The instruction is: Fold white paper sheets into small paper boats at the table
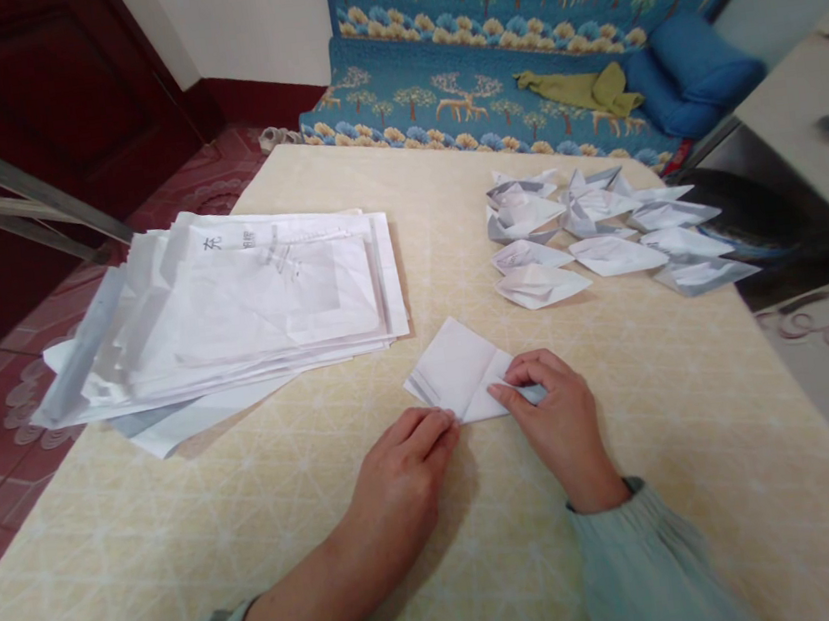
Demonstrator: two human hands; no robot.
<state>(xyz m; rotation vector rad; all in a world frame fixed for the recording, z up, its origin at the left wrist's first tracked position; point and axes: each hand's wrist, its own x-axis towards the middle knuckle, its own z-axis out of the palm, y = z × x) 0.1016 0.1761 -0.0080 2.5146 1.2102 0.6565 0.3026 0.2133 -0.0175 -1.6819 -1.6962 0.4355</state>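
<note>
A small folded sheet of white paper (458, 361) lies on the table in front of me, with a pointed top and a crease running down its right part. My left hand (410, 462) has its fingers closed together at the lower edge of this paper, near its bottom middle. On the right side, my right hand (557, 414) pinches the paper between thumb and curled fingers. The fingertips cover part of the paper's right corner.
A stack of white paper sheets (277, 297) lies at the left of the table. Several folded paper boats (607, 246) stand grouped at the back right. Beyond the yellow-patterned tablecloth (491, 563) is a blue couch (424, 83) with a green cloth (584, 91).
</note>
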